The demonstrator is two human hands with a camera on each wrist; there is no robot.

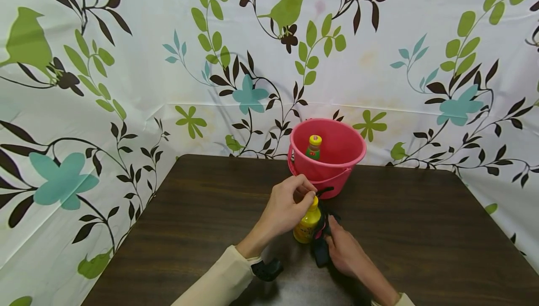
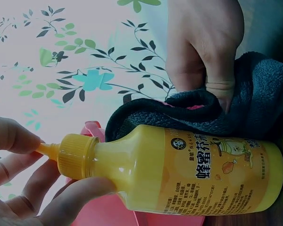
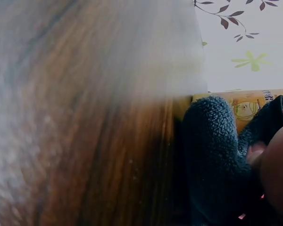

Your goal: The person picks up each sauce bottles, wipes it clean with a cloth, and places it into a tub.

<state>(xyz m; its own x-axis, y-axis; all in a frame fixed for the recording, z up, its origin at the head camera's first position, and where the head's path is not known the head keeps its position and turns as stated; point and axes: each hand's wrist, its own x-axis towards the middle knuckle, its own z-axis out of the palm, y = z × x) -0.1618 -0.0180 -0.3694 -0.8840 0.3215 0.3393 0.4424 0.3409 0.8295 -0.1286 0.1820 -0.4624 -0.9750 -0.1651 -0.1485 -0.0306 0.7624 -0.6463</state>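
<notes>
Bottle (image 2: 217,174) upright on surface (image 1: 202,203), left hand (image 1: 287,204) pinching its nozzle (image 2: 49,150), right hand (image 1: 344,251) gripping cloth (image 2: 264,84) at its side. Wiping, likely; next stroke needs steady hold.

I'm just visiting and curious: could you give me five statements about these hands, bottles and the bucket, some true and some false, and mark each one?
1. The left hand holds the yellow squeeze bottle near its top. True.
2. The right hand is empty. False: it grips a dark fleecy cloth.
3. A yellow-capped bottle with a green label is inside the pink bucket. True.
4. The pink bucket lies on its side. False: it stands upright on the dark wooden table.
5. The yellow squeeze bottle's cap is off. False: it is on, with a pointed nozzle.
</notes>
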